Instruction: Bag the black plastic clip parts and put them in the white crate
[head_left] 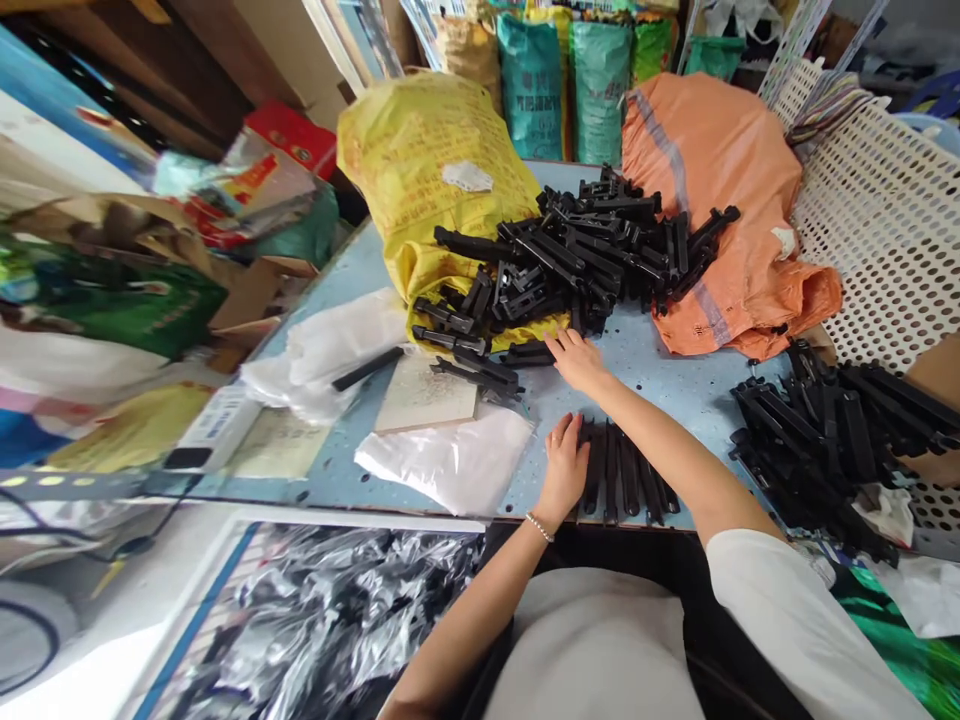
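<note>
A big heap of long black plastic parts [585, 250] lies on the pale blue table [675, 385], spilling from between a yellow sack and an orange sack. My right hand [577, 358] reaches out to the near edge of the heap, fingers stretched over a loose black part [529, 352]. My left hand [564, 462] lies flat, fingers apart, against the left end of a neat row of black parts [626, 485] lined up at the table's front edge. A bracelet shows on the left wrist.
A yellow sack [427, 170] and an orange sack [712, 200] flank the heap. Another pile of black parts [832, 440] sits at the right beside a white perforated basket [885, 220]. White plastic bags [450, 460], a tile and clutter lie at the left.
</note>
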